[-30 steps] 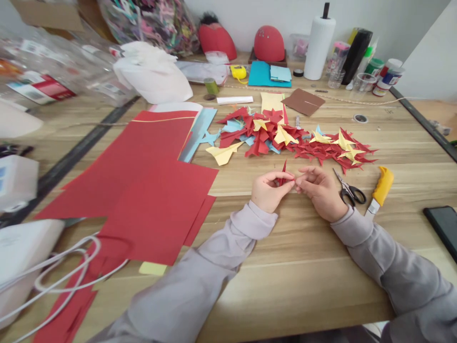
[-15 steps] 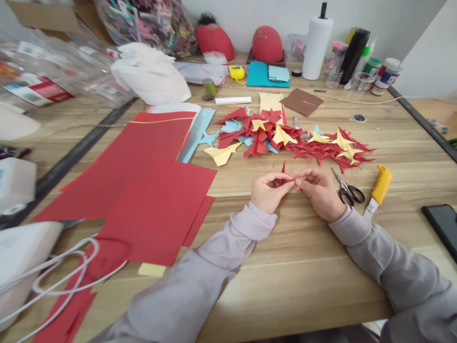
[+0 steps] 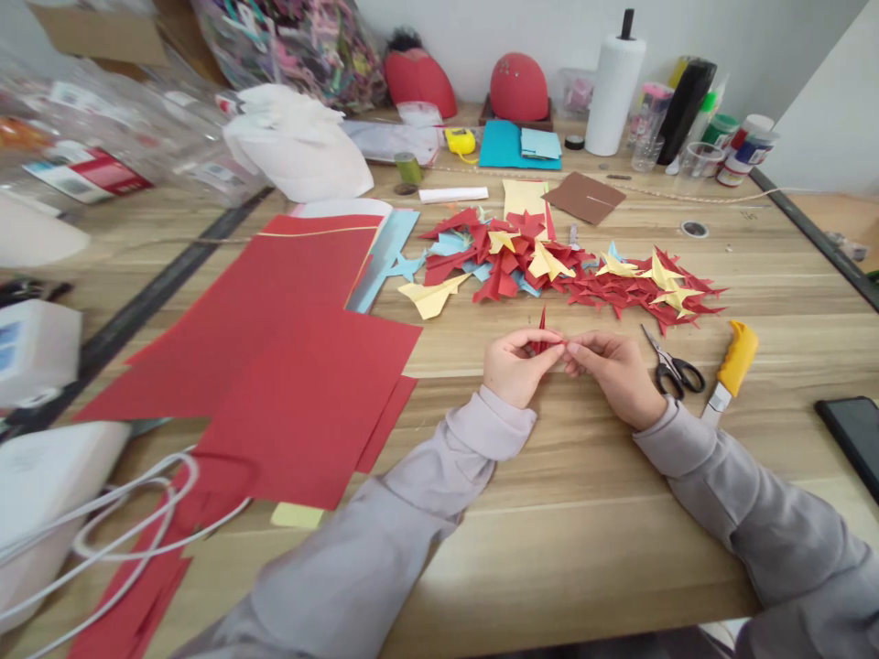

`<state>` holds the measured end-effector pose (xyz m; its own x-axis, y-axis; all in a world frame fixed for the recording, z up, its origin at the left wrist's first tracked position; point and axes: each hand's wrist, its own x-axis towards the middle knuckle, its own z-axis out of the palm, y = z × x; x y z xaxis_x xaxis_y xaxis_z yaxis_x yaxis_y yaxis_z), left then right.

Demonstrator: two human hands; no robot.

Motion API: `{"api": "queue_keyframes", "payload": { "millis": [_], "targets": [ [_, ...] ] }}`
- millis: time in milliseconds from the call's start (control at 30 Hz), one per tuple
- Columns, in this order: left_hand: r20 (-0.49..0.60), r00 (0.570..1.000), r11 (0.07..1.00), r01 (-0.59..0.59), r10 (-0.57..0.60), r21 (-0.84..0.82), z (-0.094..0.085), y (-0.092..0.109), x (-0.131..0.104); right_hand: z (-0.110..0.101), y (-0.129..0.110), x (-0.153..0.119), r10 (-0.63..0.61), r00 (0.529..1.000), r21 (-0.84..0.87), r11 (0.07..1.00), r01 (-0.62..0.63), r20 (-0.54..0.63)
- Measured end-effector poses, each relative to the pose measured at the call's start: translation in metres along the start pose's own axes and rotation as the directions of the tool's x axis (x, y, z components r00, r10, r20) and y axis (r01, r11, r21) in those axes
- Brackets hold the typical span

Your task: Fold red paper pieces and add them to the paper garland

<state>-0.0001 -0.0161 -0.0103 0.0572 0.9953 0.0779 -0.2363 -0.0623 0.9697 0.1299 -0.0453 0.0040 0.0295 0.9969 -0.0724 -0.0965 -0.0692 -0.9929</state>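
Between my two hands is a small piece of folded red paper (image 3: 542, 322), its pointed tip sticking up behind my fingers. My left hand (image 3: 516, 368) pinches it between thumb and fingers. The thumb and fingertips of my right hand (image 3: 616, 373) are closed on its right end, so most of the paper is hidden. Just beyond lies a pile of folded red paper shapes (image 3: 504, 275), with yellow and blue ones mixed in. Black-handled scissors (image 3: 677, 371) lie right of my right hand, beside a yellow-handled knife (image 3: 737, 357).
Red paper sheets (image 3: 302, 403) spread over the left side, near a white cable (image 3: 165, 531). A phone (image 3: 851, 439) lies at the right edge. Brown paper (image 3: 585, 197), a yellow tape measure (image 3: 460, 141), a white bottle (image 3: 616, 96) and paint jars (image 3: 748, 151) stand or lie farther back.
My right hand's fingers have curled in closer around the right end of the red paper. My left hand keeps its pinch, and the view has shifted slightly.
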Motion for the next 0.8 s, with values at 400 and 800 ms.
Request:
{"api": "queue_keyframes", "payload": {
  "millis": [400, 800],
  "targets": [
    [0.049, 0.999, 1.0, -0.008, 0.008, 0.004, 0.0024, 0.0038, -0.0034, -0.0007, 0.0015, 0.0008, 0.009, 0.999, 0.068, 0.998, -0.011, 0.035],
    [0.049, 0.987, 0.957, -0.162, 0.155, 0.241, 0.0008, -0.0053, -0.006, 0.0023, -0.001, 0.0001, 0.066, 0.997, 0.099, 0.993, -0.061, -0.044]
  ]
}}
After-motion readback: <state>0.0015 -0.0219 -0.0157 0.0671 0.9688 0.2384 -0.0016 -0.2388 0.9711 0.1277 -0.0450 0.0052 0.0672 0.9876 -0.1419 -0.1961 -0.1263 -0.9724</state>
